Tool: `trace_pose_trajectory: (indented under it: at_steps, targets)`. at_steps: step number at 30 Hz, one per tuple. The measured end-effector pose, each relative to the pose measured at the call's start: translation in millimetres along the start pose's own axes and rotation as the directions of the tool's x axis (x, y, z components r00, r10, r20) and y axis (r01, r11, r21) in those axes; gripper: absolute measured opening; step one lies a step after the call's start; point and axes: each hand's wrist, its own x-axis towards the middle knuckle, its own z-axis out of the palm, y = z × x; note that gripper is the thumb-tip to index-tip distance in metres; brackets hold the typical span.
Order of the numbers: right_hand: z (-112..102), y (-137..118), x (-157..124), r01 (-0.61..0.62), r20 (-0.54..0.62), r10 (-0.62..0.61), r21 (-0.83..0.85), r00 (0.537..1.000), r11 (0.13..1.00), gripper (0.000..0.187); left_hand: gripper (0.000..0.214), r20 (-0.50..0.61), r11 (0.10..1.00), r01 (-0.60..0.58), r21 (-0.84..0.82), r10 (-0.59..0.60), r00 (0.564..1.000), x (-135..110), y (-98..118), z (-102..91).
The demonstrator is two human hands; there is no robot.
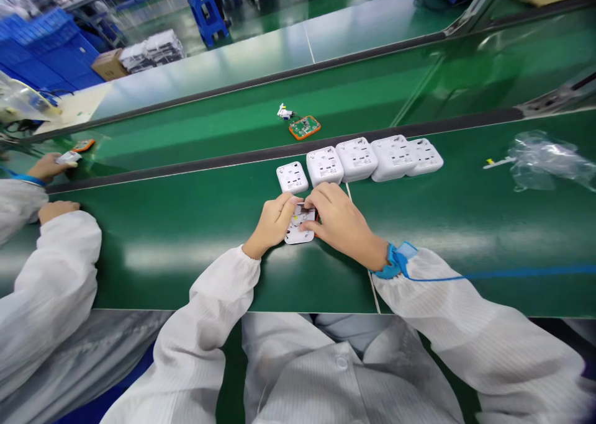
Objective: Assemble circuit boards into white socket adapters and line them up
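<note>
A white square plastic cover [298, 234] with slots lies flat on the green work surface in front of me. My left hand [274, 223] grips its left edge, the thumb near the top. My right hand [342, 222] is bent over the right side, thumb and fingers closed on it. A bit of orange and green shows under my right fingers, mostly hidden. Just beyond my hands lies a separate white cover [292, 177]. Beside it several white box-shaped housings [325, 166] form a row, their slotted faces up.
On the conveyor belt [209, 113] sit an orange-edged circuit board [305, 127] and a small white part with wires [285, 112]. Clear plastic bags [544, 160] lie at right. A blue cord runs from my right wristband [395, 261]. At left, a co-worker's hand [46, 166] holds a white part.
</note>
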Motion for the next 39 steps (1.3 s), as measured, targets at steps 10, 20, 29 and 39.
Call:
trace_pose_trajectory:
  at_steps: [10,20,29,39]
  targets:
    - [-21.9,25.2,-20.5,0.184,0.193,-0.161,-0.108,0.968,0.977,0.068,0.051,-0.037,0.984,0.109,-0.141,-0.115,0.993,-0.6,-3.2,-6.0]
    - [-31.7,16.7,-17.1,0.223,-0.056,-0.226,-0.061,0.973,0.973,0.061,0.047,-0.1,0.946,0.18,-0.271,-0.213,0.972,2.7,-3.2,-9.4]
    - [-22.4,20.6,-18.8,0.306,0.035,-0.304,-0.081,0.952,0.949,0.069,0.038,0.04,0.998,0.041,-0.055,-0.039,0.998,-4.1,6.1,-4.7]
    - [-34.9,16.1,-20.3,0.368,0.214,-0.347,-0.07,0.913,0.927,0.06,0.037,0.049,0.998,0.046,-0.047,-0.044,0.998,-4.9,5.6,-4.1]
